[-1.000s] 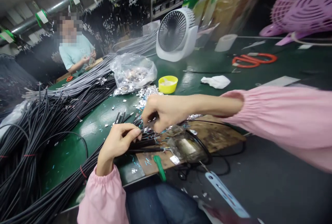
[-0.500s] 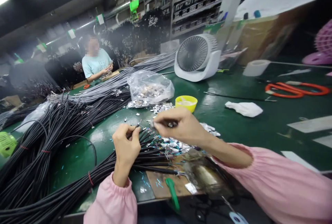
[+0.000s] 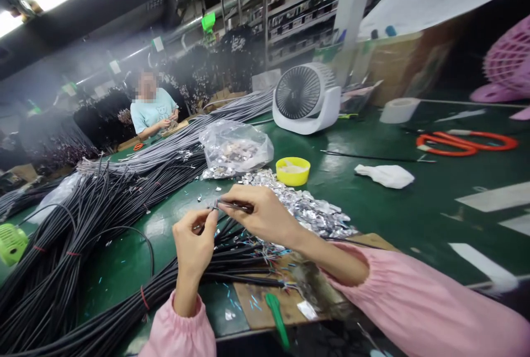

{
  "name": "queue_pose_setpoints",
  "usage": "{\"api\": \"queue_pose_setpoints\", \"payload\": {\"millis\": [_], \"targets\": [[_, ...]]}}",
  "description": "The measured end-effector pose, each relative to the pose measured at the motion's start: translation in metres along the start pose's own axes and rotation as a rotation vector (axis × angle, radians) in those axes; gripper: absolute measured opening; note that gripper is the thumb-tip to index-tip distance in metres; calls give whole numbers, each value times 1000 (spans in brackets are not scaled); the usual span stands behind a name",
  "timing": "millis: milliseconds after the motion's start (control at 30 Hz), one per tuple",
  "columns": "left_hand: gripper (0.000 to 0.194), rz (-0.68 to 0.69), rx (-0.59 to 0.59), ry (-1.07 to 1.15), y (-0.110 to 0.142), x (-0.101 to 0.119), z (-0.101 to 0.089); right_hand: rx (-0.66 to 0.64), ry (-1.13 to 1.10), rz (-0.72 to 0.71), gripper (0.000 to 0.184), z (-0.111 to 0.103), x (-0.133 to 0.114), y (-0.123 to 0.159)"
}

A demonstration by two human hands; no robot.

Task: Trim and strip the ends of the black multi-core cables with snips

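My left hand [image 3: 192, 241] pinches the end of a black cable, which shows only in part between thumb and forefinger. From the right, my right hand [image 3: 267, 214] grips slim metal tweezers [image 3: 237, 204], their tips meeting the cable end at my left fingertips. Below both hands lies a bundle of black cables [image 3: 182, 274] tied with a red band, its stripped ends fanning out coloured wires [image 3: 267, 252]. Beyond my right hand spreads a heap of silver foil pieces [image 3: 308, 211].
Behind the foil stand a yellow cup [image 3: 293, 172], a plastic bag of foil pieces [image 3: 238, 150] and a white fan [image 3: 306, 97]. Orange-handled scissors [image 3: 449, 144] lie right. More black cables [image 3: 83, 235] fill the left. A green-handled tool [image 3: 277, 318] lies in front. A co-worker [image 3: 153, 108] sits far left.
My right hand has moved left and down, bringing the tweezers to the cable end in my left hand. More of the foil heap shows now. The view has shifted slightly.
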State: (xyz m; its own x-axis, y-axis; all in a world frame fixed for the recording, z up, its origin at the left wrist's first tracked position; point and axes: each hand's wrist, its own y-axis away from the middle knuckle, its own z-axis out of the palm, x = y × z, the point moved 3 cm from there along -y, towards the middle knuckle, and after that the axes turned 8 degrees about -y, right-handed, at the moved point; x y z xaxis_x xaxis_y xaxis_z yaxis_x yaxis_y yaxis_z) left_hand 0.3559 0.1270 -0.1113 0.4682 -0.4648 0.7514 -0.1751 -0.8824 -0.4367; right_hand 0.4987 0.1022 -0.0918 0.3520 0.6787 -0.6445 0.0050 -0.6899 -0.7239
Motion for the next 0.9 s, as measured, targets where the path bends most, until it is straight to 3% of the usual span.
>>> {"api": "queue_pose_setpoints", "payload": {"millis": [167,333,400,467,567,700,800,900], "targets": [[11,-57,-56,23,2,2,0,42,-150,163,17,-2,3,1],[19,-114,-119,239,3,1,2,-4,-561,618,20,9,11,4],[21,-54,-108,265,3,2,1,-77,-736,771,25,14,13,5],[21,74,-21,189,4,5,-1,-85,-794,822,28,16,15,6],[18,288,179,-22,8,10,-5,14,-685,720,32,11,16,5],[17,478,314,-228,14,15,-5,19,-345,368,40,4,7,6],[18,512,349,-296,16,17,-3,31,-88,35,35,0,-5,10],[17,477,359,-328,18,19,-2,49,33,-173,25,0,-10,15]]}}
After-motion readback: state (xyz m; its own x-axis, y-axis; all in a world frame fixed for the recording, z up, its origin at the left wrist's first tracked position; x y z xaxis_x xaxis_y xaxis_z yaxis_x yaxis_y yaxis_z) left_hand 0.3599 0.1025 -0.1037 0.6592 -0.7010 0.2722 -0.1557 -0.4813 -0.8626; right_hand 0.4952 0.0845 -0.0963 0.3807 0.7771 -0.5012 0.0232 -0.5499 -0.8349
